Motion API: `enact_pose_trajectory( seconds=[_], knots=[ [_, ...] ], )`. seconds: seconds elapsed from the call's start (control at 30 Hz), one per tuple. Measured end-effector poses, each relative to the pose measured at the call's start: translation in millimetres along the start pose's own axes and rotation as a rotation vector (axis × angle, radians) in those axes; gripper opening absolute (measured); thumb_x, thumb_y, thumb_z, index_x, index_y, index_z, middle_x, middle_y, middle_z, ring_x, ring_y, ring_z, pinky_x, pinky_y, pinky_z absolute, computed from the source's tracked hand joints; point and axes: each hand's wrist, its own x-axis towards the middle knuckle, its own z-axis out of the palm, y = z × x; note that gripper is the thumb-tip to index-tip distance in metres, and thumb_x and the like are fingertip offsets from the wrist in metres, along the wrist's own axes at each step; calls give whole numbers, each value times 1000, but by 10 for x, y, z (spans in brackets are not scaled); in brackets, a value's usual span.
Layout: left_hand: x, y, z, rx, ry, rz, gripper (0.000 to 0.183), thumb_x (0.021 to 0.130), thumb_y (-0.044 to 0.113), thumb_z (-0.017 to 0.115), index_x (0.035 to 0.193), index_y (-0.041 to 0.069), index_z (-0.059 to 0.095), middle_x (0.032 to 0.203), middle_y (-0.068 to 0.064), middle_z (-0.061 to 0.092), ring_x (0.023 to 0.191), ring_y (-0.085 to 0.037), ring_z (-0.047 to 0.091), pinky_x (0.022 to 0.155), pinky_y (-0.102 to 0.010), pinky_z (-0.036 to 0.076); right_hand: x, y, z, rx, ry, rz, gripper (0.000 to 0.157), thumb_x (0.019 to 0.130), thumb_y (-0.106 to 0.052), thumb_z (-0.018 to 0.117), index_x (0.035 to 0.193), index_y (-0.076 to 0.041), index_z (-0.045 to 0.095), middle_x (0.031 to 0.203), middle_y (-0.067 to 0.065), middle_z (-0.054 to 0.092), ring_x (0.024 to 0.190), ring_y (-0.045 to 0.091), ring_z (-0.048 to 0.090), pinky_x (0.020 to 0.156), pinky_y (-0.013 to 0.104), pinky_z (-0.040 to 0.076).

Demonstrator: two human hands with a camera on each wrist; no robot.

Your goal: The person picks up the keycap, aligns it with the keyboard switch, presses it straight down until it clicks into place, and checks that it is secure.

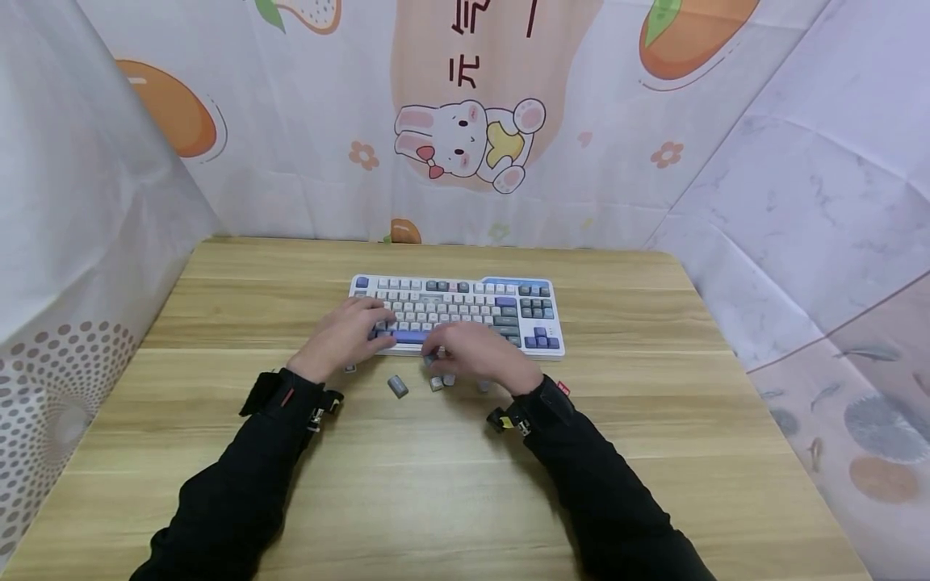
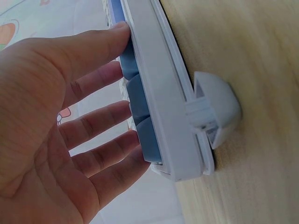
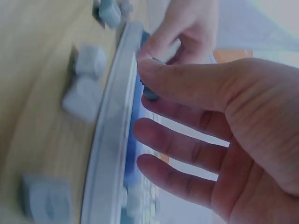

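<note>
A white keyboard (image 1: pixel 454 298) with white, grey and blue keycaps lies on the table. My left hand (image 1: pixel 343 335) rests at its lower left corner; in the left wrist view the fingertips and thumb touch along a row of blue-grey keycaps (image 2: pixel 138 100). Over the front edge, my right hand (image 1: pixel 472 353) pinches a dark blue-grey keycap (image 3: pixel 150 94) between thumb and index finger, the other fingers loosely bent. Most of that keycap is hidden by the thumb. A loose grey keycap (image 1: pixel 397 386) lies on the wood between the hands.
Several more loose keycaps (image 1: pixel 436 383) lie in front of the keyboard, under and beside the right hand. One pale keycap (image 2: pixel 224 109) lies on its side by the keyboard's left front edge. A printed curtain (image 1: pixel 291 202) hangs behind the wooden table (image 1: pixel 407 484).
</note>
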Motion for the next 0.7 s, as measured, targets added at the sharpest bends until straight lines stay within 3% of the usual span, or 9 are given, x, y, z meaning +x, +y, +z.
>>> enact_pose_trajectory(
  seconds=[0.5, 0.7],
  knots=[
    [-14, 14, 1, -21, 7, -3, 41, 94, 30, 75, 126, 7, 70, 139, -19, 58, 133, -38, 47, 111, -54, 37, -295, 402, -173, -94, 109, 133, 15, 92, -15, 77, 107, -13, 78, 107, 0, 73, 97, 16, 66, 83, 34, 54],
    [-7, 25, -4, -21, -2, -17, 41, 94, 30, 75, 127, 7, 70, 140, -19, 57, 134, -38, 46, 111, -55, 36, -316, 462, -142, -117, 135, 127, 13, 92, -15, 77, 105, -14, 78, 104, 1, 72, 94, 17, 65, 80, 35, 54]
  ],
)
